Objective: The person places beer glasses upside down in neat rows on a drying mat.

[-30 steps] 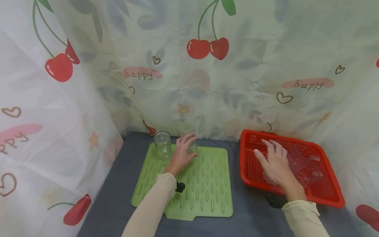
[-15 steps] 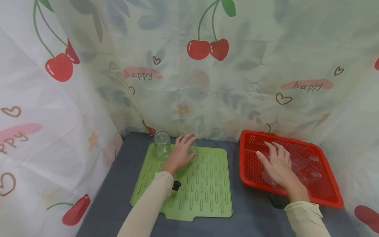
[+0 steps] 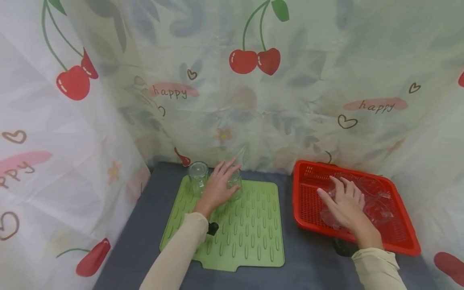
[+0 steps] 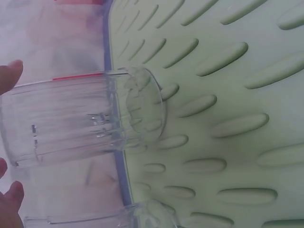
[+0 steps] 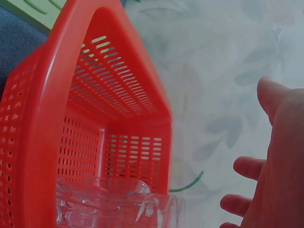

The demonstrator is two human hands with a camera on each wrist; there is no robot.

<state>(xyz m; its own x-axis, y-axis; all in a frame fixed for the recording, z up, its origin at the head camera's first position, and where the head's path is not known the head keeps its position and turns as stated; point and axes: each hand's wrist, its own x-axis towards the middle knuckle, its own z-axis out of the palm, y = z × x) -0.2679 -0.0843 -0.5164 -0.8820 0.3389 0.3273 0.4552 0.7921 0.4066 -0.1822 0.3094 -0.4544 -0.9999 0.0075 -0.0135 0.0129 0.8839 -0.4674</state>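
Makeshift home-style dish-drying corner: cherry-print curtain backdrop, green draining mat, red basket.

Cherry-print curtain (reading "happy") — draped around a grey tabletop.

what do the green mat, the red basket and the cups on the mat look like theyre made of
Green mat: likely silicone or soft rubber, matte, with moulded raised ribs.
Red basket: moulded plastic, slightly glossy, its walls pierced with slots.
Cups: clear and ribbed, glass or hard clear plastic; the look leaves it open. The left hand is at one of them, open.
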